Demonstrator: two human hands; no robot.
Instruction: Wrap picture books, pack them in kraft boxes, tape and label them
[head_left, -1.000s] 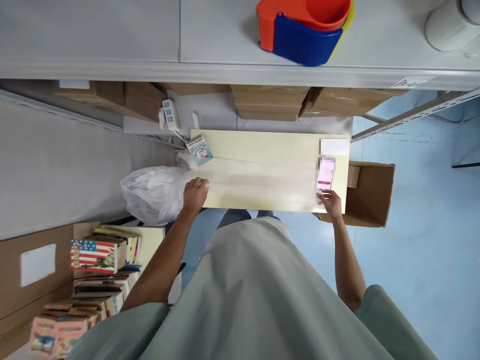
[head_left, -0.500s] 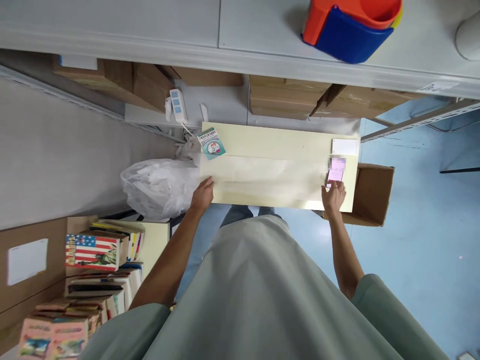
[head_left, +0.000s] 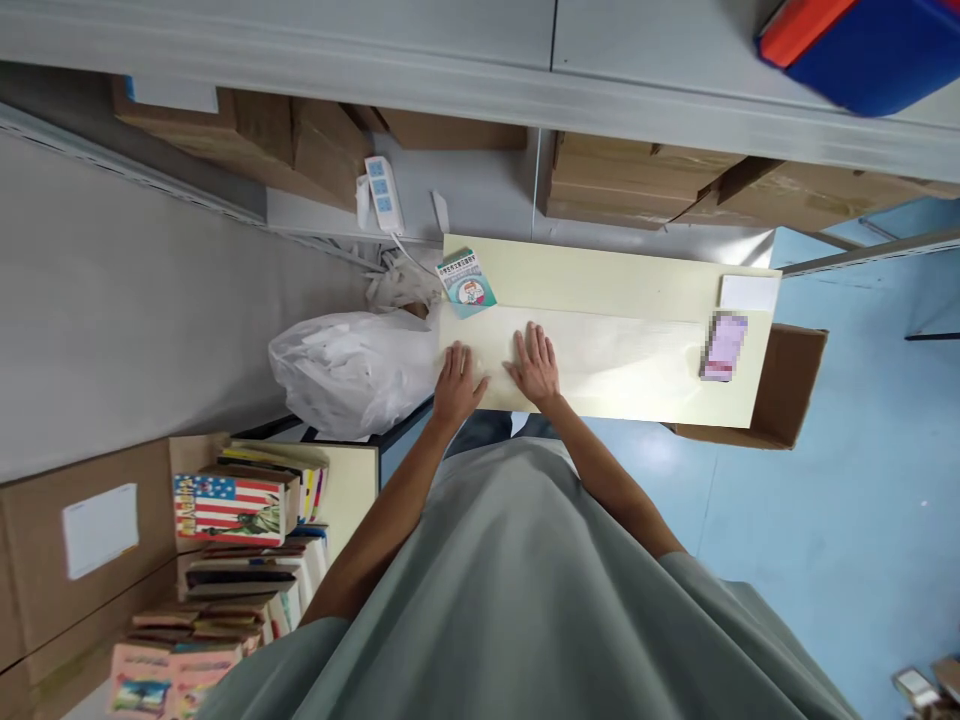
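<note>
My left hand (head_left: pixel 458 377) lies flat, fingers spread, on the left end of a clear plastic sheet (head_left: pixel 622 355) spread over a pale yellow table (head_left: pixel 600 275). Beside it, my right hand (head_left: pixel 535 362) also rests flat and open on the sheet. Neither hand holds anything. A small teal booklet (head_left: pixel 466 283) lies at the table's far left corner, just beyond my left hand. A pink phone (head_left: pixel 723 346) and a white card (head_left: pixel 748 292) lie at the table's right end.
A white plastic bag (head_left: pixel 352 368) bulges left of the table. An open cardboard box (head_left: pixel 787 385) sits at the right end. Stacked books (head_left: pixel 232 520) fill boxes at lower left. A power strip (head_left: pixel 381 190) and cartons lie under a grey shelf (head_left: pixel 480 80) beyond.
My right hand left the phone at the table's right end and slid left along the sheet to lie beside my left hand. The view shifted rightward.
</note>
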